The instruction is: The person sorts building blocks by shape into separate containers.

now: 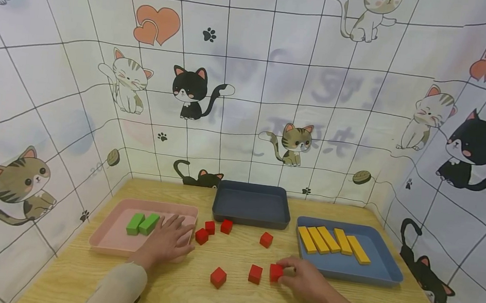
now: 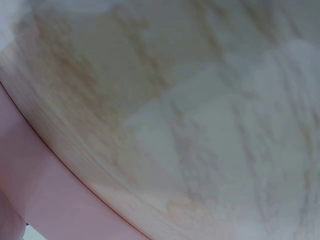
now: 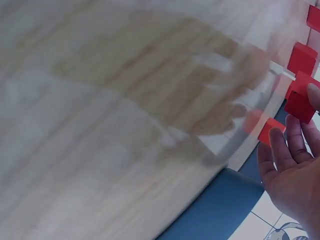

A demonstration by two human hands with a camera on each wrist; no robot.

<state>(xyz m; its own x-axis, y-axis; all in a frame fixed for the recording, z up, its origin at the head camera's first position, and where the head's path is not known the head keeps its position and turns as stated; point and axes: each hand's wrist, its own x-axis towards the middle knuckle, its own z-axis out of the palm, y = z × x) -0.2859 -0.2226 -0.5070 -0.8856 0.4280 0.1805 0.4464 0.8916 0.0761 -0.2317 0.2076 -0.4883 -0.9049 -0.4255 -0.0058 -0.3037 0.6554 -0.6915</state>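
Note:
My right hand (image 1: 304, 278) pinches a red cube (image 1: 275, 273) between thumb and fingers, low over the table in front of the blue tray (image 1: 378, 276). In the right wrist view the thumb lies on one side of that cube (image 3: 299, 106). Just left of it sits another red cube (image 1: 255, 274). My left hand (image 1: 166, 241) is over the right side of the pink tray (image 1: 106, 243), fingers spread and holding nothing. Two green blocks (image 1: 135, 224) lie in this tray, one right beside the left fingertips.
Several yellow bars (image 1: 327, 239) lie in the blue tray on the right. A dark grey tray (image 1: 250, 220) stands at the back centre. More red cubes, such as one at the front (image 1: 218, 277) and one farther back (image 1: 266, 239), are scattered on the wooden table (image 1: 193, 298). Cat-print cloth (image 1: 248, 98) surrounds it.

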